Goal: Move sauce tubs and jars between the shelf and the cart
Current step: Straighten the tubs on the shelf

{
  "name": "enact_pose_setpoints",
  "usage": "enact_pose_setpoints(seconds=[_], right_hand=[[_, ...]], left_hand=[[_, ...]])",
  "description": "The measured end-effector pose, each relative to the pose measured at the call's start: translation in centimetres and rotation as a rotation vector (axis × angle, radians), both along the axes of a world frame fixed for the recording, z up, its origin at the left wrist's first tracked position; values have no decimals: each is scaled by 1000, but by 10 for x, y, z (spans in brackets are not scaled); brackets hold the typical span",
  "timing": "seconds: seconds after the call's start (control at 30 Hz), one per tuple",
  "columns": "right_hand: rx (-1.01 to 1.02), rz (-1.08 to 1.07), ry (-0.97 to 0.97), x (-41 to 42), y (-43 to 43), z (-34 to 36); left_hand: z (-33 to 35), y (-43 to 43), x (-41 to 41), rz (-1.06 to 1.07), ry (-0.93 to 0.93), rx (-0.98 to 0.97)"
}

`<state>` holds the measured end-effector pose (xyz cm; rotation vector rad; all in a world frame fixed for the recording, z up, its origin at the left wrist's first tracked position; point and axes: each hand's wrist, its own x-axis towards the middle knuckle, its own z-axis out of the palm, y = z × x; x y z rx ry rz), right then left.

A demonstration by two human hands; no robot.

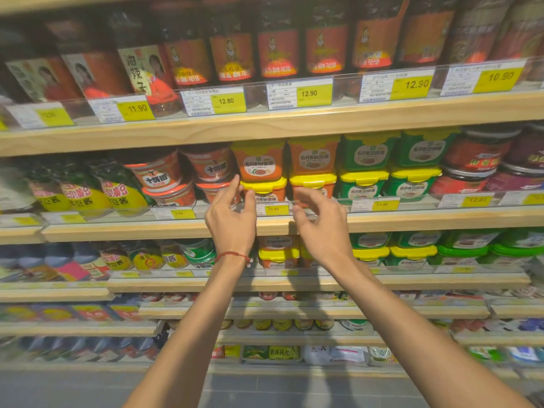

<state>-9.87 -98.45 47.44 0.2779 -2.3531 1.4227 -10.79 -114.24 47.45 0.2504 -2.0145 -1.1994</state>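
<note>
Head view showed the yellow-lidded orange sauce tub [265,190] on the middle shelf [412,221], lying between two empty, loosely spread hands; left hand [231,220] nearer, at its left edge, right hand [321,223] just right.

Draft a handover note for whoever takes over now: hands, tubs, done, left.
Left hand: open, holds nothing, fingertips by the left edge of the stacked orange tubs on the middle shelf; contact unclear.
Right hand: open, fingers loosely curled, empty, in front of the neighbouring orange stack.
Green tubs sit further right, untouched. The cart is out of view.
Done: no tub is lifted.
Left: probably grip an orange tub and carry it there.
</note>
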Motion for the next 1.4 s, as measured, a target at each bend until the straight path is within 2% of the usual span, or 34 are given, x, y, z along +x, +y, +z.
enact_pose_setpoints(seconds=[0.17, 0.3, 0.4, 0.53, 0.8, 0.93, 1.07, 1.23, 1.4], right_hand=[[-31, -46, 0, -7, -33, 7], [-50, -129, -39, -20, -51, 7], [29, -180, -73, -32, -55, 9], [22, -248, 0, -38, -60, 11], [-26, -379, 37, -38, -68, 21], [-23, -353, 11, -38, -66, 13], [-71, -221, -47, -32, -63, 7], [-207, -219, -29, -26, -60, -1], [-195, -194, -43, -21, -57, -3]], left_hand=[[1, -19, -12, -104, -62, -143], [4, -33, -23, -156, -88, -32], [7, -39, -31, -218, -148, 30], [3, -41, -37, -239, -201, 138], [-1, -43, -49, -188, -175, 99], [-3, -39, -44, -202, -194, 200], [-8, -39, -42, -386, -187, 358], [-9, -36, -45, -371, -176, 354], [-10, -33, -47, -345, -166, 327]])
